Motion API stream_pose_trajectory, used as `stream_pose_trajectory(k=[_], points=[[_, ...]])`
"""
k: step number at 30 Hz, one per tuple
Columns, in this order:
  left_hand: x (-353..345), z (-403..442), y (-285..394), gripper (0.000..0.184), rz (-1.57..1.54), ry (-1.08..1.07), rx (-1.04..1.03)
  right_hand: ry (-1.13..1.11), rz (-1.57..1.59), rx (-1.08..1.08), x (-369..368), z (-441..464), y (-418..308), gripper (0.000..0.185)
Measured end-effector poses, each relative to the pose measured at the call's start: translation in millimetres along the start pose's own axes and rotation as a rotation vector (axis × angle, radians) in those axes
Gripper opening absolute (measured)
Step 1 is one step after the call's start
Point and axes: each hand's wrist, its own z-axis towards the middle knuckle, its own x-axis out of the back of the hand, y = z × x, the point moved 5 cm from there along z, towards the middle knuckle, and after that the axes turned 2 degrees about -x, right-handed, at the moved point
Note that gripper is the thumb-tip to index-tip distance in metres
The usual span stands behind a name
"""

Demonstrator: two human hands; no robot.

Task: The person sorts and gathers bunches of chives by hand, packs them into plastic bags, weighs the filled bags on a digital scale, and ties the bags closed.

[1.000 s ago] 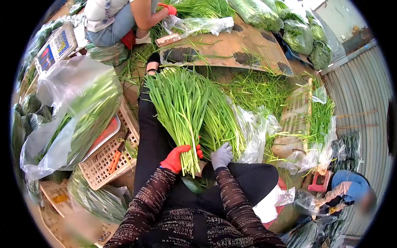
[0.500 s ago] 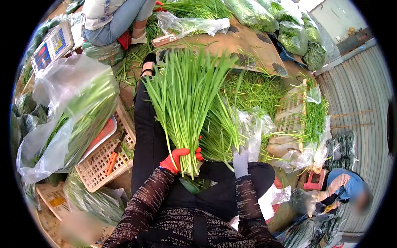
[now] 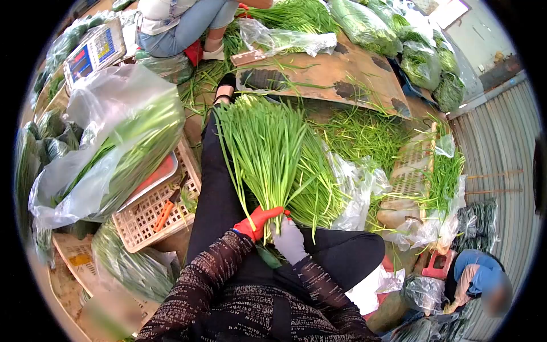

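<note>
My left hand point(image 3: 256, 222), in a red glove, is closed around the pale stem ends of a bunch of garlic chives point(image 3: 265, 154). The leaves fan out upward, away from my body. Against the same stem ends, from the right, my right hand point(image 3: 289, 240) in a grey glove is closed, its fingertips partly hidden by stems. A loose pile of garlic chives point(image 3: 319, 188) lies just beyond it, partly behind the bunch. My black-clad legs are spread to either side.
At left, a large plastic bag of greens point(image 3: 125, 137) rests by a plastic crate point(image 3: 134, 236) with an orange-handled knife point(image 3: 164, 215). A worn board point(image 3: 325, 74) lies ahead. Clear plastic point(image 3: 356, 188) and another crate point(image 3: 407, 165) are at right. Other people sit at upper left and lower right.
My right hand has moved left from the loose pile to the stem ends in my left hand. The bunch's leaves have dipped lower. The whole view has shifted slightly.
</note>
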Motion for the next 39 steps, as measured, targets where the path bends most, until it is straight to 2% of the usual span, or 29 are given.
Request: stream_pose_trajectory(k=[1, 2, 5, 7, 9, 10, 12, 13, 15, 17, 19, 21, 23, 24, 26, 29, 30, 31, 32, 33, 34, 35, 37, 38, 39], points=[[13, 9, -5, 0.031, 0.099, 0.036, -0.056, -0.069, -0.136, 0.091, 0, 0, -4, 0.043], [11, 6, -4, 0.030, 0.105, 0.061, -0.027, -0.136, -0.272, 0.186, 4, -1, -11, 0.045], [12, 15, -19, 0.029, -0.010, 0.093, 0.056, -0.405, -0.485, 0.146, 36, 12, -22, 0.044], [2, 4, -6, 0.019, 0.007, 0.167, -0.020, -0.430, -0.522, 0.146, 54, 16, -43, 0.042], [-9, 5, -1, 0.027, 0.527, -0.042, -0.454, -0.242, -0.382, 0.247, 64, 21, -67, 0.039], [-16, 22, -12, 0.030, -0.179, -0.244, -0.682, -0.127, -0.374, 0.286, 61, 25, -87, 0.038], [-56, -7, 31, 0.039, -1.060, -0.453, -1.017, -0.082, -0.426, 0.337, 29, 31, -112, 0.036], [-33, 3, 21, 0.039, -1.056, -0.460, -0.998, -0.042, -0.483, 0.391, 10, 35, -118, 0.035], [-20, 11, 19, 0.037, -0.895, -0.397, -0.831, -0.063, -0.517, 0.421, -30, 47, -110, 0.031], [-7, 14, 14, 0.036, -0.538, -0.257, -0.494, -0.130, -0.501, 0.385, -25, 53, -101, 0.027], [2, 12, 4, 0.035, -0.234, -0.096, -0.208, 0.092, 0.032, 0.371, 15, 48, -96, 0.032], [4, 7, 3, 0.035, -0.120, -0.010, -0.066, 0.485, 0.265, 0.403, 65, 31, -80, 0.027], [5, 1, 2, 0.035, -0.075, 0.025, 0.018, 0.345, 0.528, 0.039, 60, 28, -31, 0.026], [5, 1, -2, 0.035, -0.116, -0.001, 0.070, 0.343, 0.522, 0.045, 58, 22, -15, 0.026], [3, 3, -11, 0.037, -0.280, -0.098, 0.234, 0.192, 0.027, 0.146, 44, 15, -4, 0.029], [3, 5, -17, 0.037, -0.209, -0.083, 0.178, 0.044, -0.139, 0.076, 25, 11, -1, 0.034], [-2, 4, -17, 0.039, -0.249, -0.130, 0.185, 0.040, -0.137, 0.086, 26, 8, -7, 0.034], [-4, 3, -15, 0.038, -0.223, -0.069, 0.096, 0.084, -0.290, 0.147, 29, 5, -18, 0.037], [-7, 1, -18, 0.036, -0.255, -0.067, 0.153, 0.133, -0.441, 0.214, 33, 3, -31, 0.041], [-13, -4, -15, 0.035, -0.286, -0.060, 0.197, 0.089, -0.454, 0.189, 30, 2, -34, 0.046], [-19, -11, -9, 0.032, -0.260, -0.064, 0.277, 0.062, -0.488, 0.203, 24, 5, -32, 0.044], [-19, -6, -19, 0.031, -0.374, -0.134, 0.321, 0.034, -0.521, 0.237, 19, 8, -28, 0.042], [-44, -30, 8, 0.027, -0.417, -0.111, 0.328, 0.075, -0.260, 0.393, 19, 14, -21, 0.039], [2, 11, -31, 0.031, -0.261, -0.151, 0.335, -0.027, 0.010, 0.410, 27, 18, -28, 0.039], [-28, -22, 6, 0.029, -0.215, -0.048, 0.228, -0.145, 0.269, 0.405, 41, 15, -36, 0.040]])
